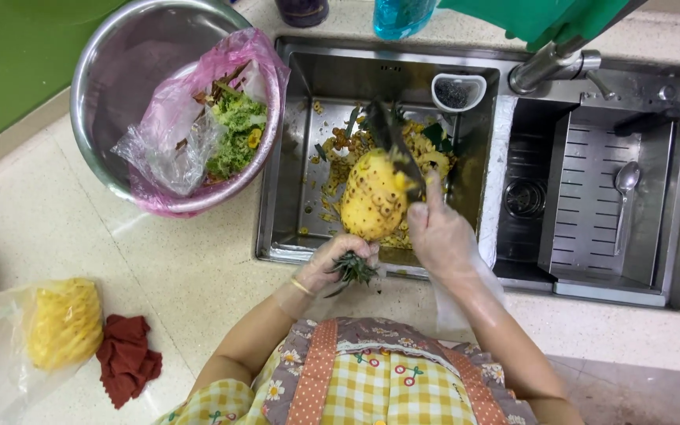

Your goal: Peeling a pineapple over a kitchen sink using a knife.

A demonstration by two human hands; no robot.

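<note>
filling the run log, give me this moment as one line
left hand: grips pineapple by its crown | right hand: holds knife against the fruit | over sink with peel scraps | both hands gloved

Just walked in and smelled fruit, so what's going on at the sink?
A person is peeling a pineapple over the sink. The left hand grips its leafy crown, and the right hand works a knife along its side. Peel scraps lie in the sink. Another peeled pineapple sits bagged on the counter.
</note>
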